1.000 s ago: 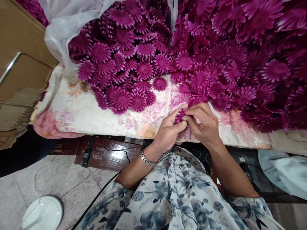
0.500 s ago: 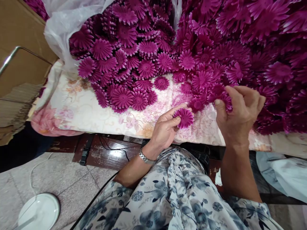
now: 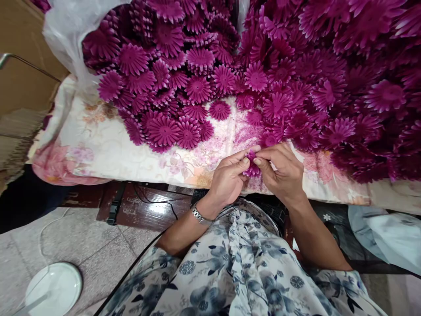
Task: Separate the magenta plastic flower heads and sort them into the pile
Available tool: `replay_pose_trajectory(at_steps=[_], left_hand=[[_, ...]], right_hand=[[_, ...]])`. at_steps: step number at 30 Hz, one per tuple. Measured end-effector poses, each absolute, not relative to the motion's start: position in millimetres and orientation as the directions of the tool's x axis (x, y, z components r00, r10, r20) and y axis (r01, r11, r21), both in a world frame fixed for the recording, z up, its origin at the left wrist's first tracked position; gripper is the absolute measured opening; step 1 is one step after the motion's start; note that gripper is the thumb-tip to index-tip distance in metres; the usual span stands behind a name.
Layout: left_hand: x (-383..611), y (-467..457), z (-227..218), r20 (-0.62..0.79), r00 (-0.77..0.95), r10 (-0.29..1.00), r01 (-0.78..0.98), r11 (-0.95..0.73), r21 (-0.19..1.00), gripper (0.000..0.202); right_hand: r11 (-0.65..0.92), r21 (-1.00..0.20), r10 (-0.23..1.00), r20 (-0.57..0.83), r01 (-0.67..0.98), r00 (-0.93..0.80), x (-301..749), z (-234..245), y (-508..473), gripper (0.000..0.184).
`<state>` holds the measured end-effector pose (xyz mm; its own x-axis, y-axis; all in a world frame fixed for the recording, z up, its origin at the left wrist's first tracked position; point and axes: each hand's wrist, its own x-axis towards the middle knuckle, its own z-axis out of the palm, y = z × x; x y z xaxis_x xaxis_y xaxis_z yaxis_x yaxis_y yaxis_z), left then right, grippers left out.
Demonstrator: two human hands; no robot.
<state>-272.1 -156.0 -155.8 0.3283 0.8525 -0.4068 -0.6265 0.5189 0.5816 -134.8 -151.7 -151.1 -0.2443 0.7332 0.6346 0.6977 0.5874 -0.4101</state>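
Left hand (image 3: pixel 229 177): from my camera, thumb and fingers pinched on a purple flower (image 3: pixel 252 167)
Right hand (image 3: pixel 282 174): I see thumb and forefinger nearly together, gripping its other edge
Purple flower: between both hands, over the floral cloth (image 3: pixel 141 162)

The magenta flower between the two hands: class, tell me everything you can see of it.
The magenta flower is small, with narrow petals that are paler at the tips. It looks artificial, perhaps thin fabric or plastic. Its petals look bunched, and fingers hide much of it, so its centre and number of layers cannot be told. The left hand and right hand pinch it from either side with thumb and fingers, near the front edge of the floral cloth.
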Motion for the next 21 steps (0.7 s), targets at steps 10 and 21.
replay_pose_trajectory(at_steps=[10,21], left_hand=[[-263,-156,-149,-0.408,0.348,0.844,-0.748,0.513,0.422,0.012],[-237,-149,-165,-0.345,0.250,0.905,-0.637,0.422,0.645,0.025]], right_hand=[[0.484,-0.316,0.672,0.731,0.816,-0.116,-140,-159,-146,0.006],[0.276,-0.457,0.780,0.621,0.846,0.081,-136,-169,-138,0.020]])
